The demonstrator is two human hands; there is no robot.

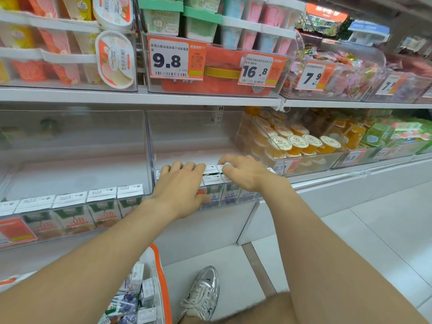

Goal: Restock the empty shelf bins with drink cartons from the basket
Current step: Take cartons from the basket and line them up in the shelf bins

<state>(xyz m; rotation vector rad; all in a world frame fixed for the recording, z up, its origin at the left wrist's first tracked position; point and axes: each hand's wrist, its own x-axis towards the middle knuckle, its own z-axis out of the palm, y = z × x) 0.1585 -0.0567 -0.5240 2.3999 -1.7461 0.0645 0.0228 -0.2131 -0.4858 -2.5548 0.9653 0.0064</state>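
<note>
**Both hands on the front row of the middle bin**

Head view. The middle bin (194,136), a clear plastic one on the lower shelf, is the reference here. Along its front wall stands a row of drink cartons (215,190), upright, white tops up, blue print on their faces. Behind that row the bin's floor is bare.

The left hand (180,185) lies across the left part of the row. Its fingers are close together and bent down over the far edge of the carton tops, and its thumb is set against the front faces, so it clasps the cartons between fingers and thumb.

The right hand (243,174) is over the right part of the row, just beside the left hand. Its fingers are spread and bent, with the tips on the carton tops. Thumb and forefinger sit either side of one white top, but the picture does not show clearly whether they pinch it or only press on it.

Left of the middle bin, touching its side wall, is the left bin (70,141), with its own front row of green-printed cartons (77,213).

Right of the middle bin is a bin of orange jelly cups (292,141).

Below the middle bin, on the floor, stands the basket (161,272) with an orange rim, holding loose cartons (140,293) lying at all angles. Just right of the basket is a silver shoe (203,291).

Above the middle bin hangs a price tag (169,58) reading 9.8.
</note>
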